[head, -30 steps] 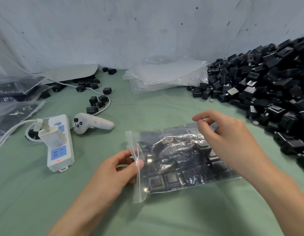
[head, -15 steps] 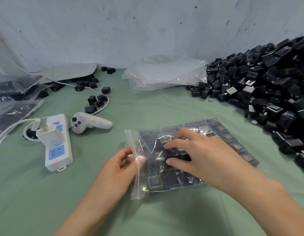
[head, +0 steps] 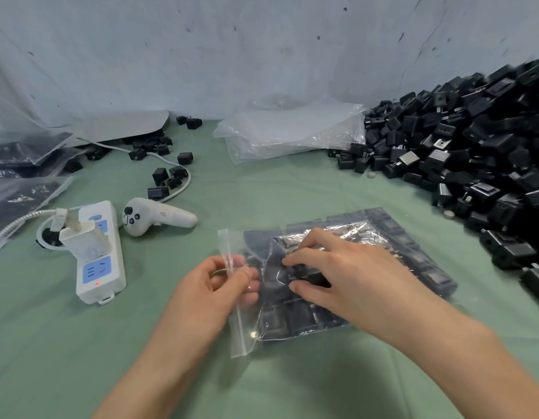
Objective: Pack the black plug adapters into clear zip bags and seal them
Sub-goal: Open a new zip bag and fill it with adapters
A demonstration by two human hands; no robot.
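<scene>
Green bench (head: 292, 192), grey wall (head: 262, 55) behind. Filled bag (head: 413, 267) lies flat under both hands. Left hand (head: 214, 294) pinches the zip strip (head: 232, 261) between thumb and fingers. Right hand (head: 353, 276) presses relaxed fingers onto the adapters (head: 301, 322) through the film, grasping nothing. Load looks heavy and lumpy, film thin and slippery; best taken at the stiffer zip edge. Loose pile (head: 474, 152) sits well right of the fingers.
</scene>
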